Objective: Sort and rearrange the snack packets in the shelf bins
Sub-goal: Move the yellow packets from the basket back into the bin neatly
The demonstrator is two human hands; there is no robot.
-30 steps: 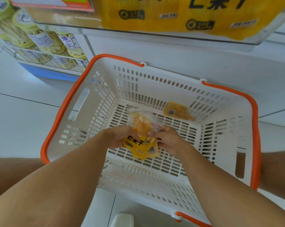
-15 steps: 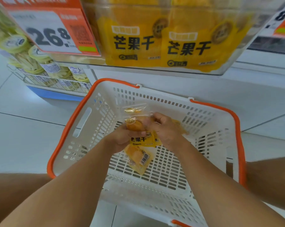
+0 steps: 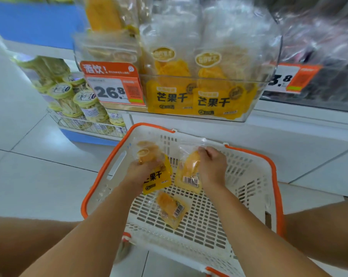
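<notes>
Altogether three mango packets show at the white basket (image 3: 255,188): one gripped front-out in the left hand (image 3: 138,172), one pinched barcode-out in the right hand (image 3: 212,168), both held above the basket, and a third packet (image 3: 172,209) lying on its floor. Behind, a clear shelf bin (image 3: 265,90) holds two front packets (image 3: 191,100) upright, beside one price tag (image 3: 114,86).

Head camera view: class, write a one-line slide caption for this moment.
Both hands, left and right, each hold a mango packet over a white basket where a third packet lies.
</notes>
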